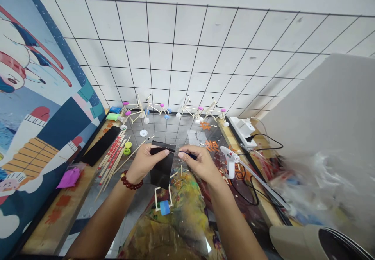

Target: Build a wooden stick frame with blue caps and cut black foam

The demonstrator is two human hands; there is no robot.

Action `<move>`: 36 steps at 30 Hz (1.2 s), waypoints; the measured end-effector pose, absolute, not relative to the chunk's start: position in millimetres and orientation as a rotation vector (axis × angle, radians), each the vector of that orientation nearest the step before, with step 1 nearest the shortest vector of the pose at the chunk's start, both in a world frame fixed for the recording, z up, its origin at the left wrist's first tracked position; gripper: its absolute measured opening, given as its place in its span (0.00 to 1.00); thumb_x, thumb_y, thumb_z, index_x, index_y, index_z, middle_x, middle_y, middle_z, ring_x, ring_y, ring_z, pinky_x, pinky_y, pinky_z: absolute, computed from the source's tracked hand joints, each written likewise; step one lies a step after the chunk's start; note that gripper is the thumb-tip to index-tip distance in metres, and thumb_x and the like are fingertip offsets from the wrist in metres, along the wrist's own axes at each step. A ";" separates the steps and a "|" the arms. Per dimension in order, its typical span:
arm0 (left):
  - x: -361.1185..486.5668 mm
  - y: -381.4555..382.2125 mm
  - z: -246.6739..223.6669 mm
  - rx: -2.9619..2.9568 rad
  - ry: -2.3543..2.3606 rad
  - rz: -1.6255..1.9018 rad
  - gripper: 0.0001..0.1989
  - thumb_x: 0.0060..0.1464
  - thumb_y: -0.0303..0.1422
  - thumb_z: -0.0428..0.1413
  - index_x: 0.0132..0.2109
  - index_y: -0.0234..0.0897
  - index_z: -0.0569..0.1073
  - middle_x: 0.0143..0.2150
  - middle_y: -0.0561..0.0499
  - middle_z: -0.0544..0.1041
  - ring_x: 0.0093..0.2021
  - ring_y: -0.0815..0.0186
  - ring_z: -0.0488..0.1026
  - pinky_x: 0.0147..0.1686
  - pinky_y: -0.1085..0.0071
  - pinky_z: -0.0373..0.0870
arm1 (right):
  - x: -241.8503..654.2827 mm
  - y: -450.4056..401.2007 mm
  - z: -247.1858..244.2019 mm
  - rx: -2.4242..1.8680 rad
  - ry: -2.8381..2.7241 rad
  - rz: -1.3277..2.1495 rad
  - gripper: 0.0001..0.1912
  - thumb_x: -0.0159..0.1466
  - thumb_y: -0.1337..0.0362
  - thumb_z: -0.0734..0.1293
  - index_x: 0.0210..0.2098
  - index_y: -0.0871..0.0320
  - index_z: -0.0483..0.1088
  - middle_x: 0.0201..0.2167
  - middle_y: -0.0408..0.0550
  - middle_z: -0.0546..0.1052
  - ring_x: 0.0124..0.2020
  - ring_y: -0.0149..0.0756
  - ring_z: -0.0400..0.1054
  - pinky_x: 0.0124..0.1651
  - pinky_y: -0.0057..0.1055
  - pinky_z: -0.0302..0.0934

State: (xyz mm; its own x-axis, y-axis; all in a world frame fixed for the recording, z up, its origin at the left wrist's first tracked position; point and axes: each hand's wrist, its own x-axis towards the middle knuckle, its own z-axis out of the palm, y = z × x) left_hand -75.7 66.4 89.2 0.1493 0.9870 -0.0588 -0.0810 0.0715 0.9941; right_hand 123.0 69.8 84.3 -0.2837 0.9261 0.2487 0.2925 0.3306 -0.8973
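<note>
My left hand (148,160), with a beaded bracelet at its wrist, pinches the top of a black sheet (161,170) between thumb and fingers. The sheet hangs down over the glossy tabletop, its upper edge folded or doubled. Close beside it my right hand (195,158) is closed, thumb against fingers. A thin light line runs between the fingertips of both hands. Something dark shows inside my right hand; its kind is hidden. Below the sheet lies a small frame of pale sticks (156,199) with a blue piece (164,208) on it.
Several stick figures with coloured discs (162,109) stand along the tiled wall. To the left lie red-marked sticks (109,162), a black strip (101,146) and a pink packet (69,177). A glue gun (231,160), its cord and a power strip (243,131) are on the right.
</note>
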 end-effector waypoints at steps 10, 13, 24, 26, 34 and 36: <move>-78.8 66.7 89.2 1.324 1.024 1.074 0.09 0.48 0.35 0.64 0.36 0.36 0.83 0.38 0.47 0.83 0.38 0.60 0.79 0.42 0.67 0.74 | 124.9 75.2 73.6 -1.031 -1.645 1.207 0.15 0.60 0.52 0.68 0.30 0.59 0.76 0.26 0.44 0.74 0.30 0.34 0.67 0.36 0.29 0.61; -79.3 66.4 89.3 1.336 1.024 1.079 0.08 0.48 0.35 0.64 0.35 0.37 0.83 0.39 0.47 0.83 0.39 0.59 0.79 0.43 0.66 0.74 | 124.2 75.6 74.5 -1.033 -1.632 1.218 0.14 0.60 0.53 0.68 0.29 0.59 0.76 0.25 0.44 0.74 0.29 0.34 0.67 0.35 0.29 0.61; -78.1 65.4 92.7 1.277 1.052 1.075 0.09 0.45 0.35 0.65 0.34 0.35 0.82 0.35 0.47 0.83 0.34 0.61 0.79 0.37 0.68 0.75 | 121.4 74.1 79.7 -1.034 -1.635 1.192 0.17 0.60 0.51 0.68 0.28 0.59 0.74 0.23 0.42 0.71 0.27 0.32 0.64 0.33 0.28 0.58; -78.1 65.5 92.6 1.218 1.046 1.088 0.09 0.45 0.35 0.66 0.34 0.35 0.82 0.35 0.47 0.83 0.33 0.62 0.78 0.37 0.69 0.75 | 123.0 74.3 78.4 -1.014 -1.627 1.214 0.16 0.61 0.51 0.67 0.30 0.59 0.74 0.24 0.43 0.71 0.28 0.32 0.64 0.33 0.28 0.59; -76.6 66.0 92.7 1.201 1.065 1.073 0.09 0.45 0.36 0.65 0.33 0.34 0.81 0.33 0.47 0.83 0.32 0.62 0.78 0.35 0.68 0.74 | 124.0 72.7 84.1 -1.056 -1.745 1.099 0.15 0.62 0.53 0.66 0.29 0.59 0.73 0.24 0.44 0.72 0.29 0.33 0.64 0.33 0.29 0.59; -76.6 66.0 92.4 1.221 1.064 1.047 0.09 0.45 0.36 0.65 0.33 0.34 0.82 0.33 0.47 0.83 0.32 0.61 0.78 0.35 0.68 0.75 | 123.2 72.5 84.4 -1.058 -1.758 1.095 0.15 0.62 0.53 0.66 0.29 0.59 0.73 0.24 0.43 0.72 0.28 0.32 0.64 0.33 0.28 0.58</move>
State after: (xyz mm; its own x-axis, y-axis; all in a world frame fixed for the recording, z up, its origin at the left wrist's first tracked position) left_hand -76.6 66.0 92.4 0.1907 0.9802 -0.0525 -0.0368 0.0606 0.9975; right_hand 123.2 72.5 84.4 -0.3367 0.9223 0.1897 0.2368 0.2779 -0.9310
